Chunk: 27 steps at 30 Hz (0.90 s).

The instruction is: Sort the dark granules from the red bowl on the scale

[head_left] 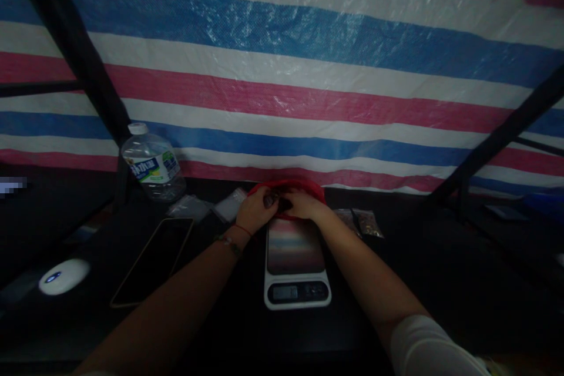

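Note:
Both hands reach into a red bag or red-lined container point(314, 187) behind the scale. My left hand point(254, 209) is closed at its left side, its fingers curled around something small and dark that I cannot make out. Close beside it, my right hand point(303, 205) bends its fingers inward over the dark contents; the fingertips are partly hidden and look closed. Just in front of the hands lies a white digital kitchen scale point(297, 296) with a shiny plate and a lit display. Its far end reaches under the red edge.
To the right are small clear packets point(369, 223) with brown bits. Clear plastic bags point(189, 208), a phone point(154, 261) and a white oval device point(64, 276) lie left. A large plastic bottle point(154, 170) stands by a black frame post point(83, 59). Striped sheeting point(308, 94) hangs behind.

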{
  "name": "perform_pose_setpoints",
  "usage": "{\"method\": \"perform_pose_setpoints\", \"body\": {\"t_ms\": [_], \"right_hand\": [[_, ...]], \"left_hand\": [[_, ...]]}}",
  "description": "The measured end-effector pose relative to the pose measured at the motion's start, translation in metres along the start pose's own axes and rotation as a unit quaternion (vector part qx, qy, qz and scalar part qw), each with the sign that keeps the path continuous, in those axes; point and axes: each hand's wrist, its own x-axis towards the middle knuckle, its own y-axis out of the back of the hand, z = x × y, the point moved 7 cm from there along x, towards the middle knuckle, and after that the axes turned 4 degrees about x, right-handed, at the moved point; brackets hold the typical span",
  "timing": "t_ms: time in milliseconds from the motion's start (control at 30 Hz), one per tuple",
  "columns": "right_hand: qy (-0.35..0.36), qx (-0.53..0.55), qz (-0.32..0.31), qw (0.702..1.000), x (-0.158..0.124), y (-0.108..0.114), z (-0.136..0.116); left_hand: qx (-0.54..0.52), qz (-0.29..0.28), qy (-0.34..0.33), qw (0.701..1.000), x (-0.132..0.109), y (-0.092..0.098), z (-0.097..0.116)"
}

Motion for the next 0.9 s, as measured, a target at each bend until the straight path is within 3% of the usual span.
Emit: {"method": "perform_pose_setpoints", "body": {"t_ms": [133, 300, 467, 600, 733, 900], "right_hand": [[0.043, 0.003, -0.002, 0.999, 0.008, 0.001, -0.005], [0.034, -0.004, 0.003, 0.999, 0.008, 0.01, 0.001], [0.025, 0.068, 0.098, 0.993, 0.005, 0.031, 0.006], [0.066, 0.138, 0.176, 0.972, 0.002, 0.043, -0.006], [0.107, 0.164, 0.171, 0.966, 0.002, 0.04, -0.022], [0.114, 0.191, 0.155, 0.963, 0.002, 0.036, -0.027]], "left_hand": [[0.0, -0.001, -0.002, 1.0, 0.0, -0.002, -0.002], [0.003, -0.007, -0.003, 1.0, 0.001, -0.004, -0.003], [0.033, -0.037, -0.013, 0.999, 0.0, -0.005, 0.001], [0.055, -0.065, -0.032, 0.996, -0.001, -0.008, 0.007], [0.055, -0.081, -0.041, 0.994, 0.0, -0.012, 0.008], [0.042, -0.059, -0.031, 0.997, 0.001, -0.012, 0.003]]}}
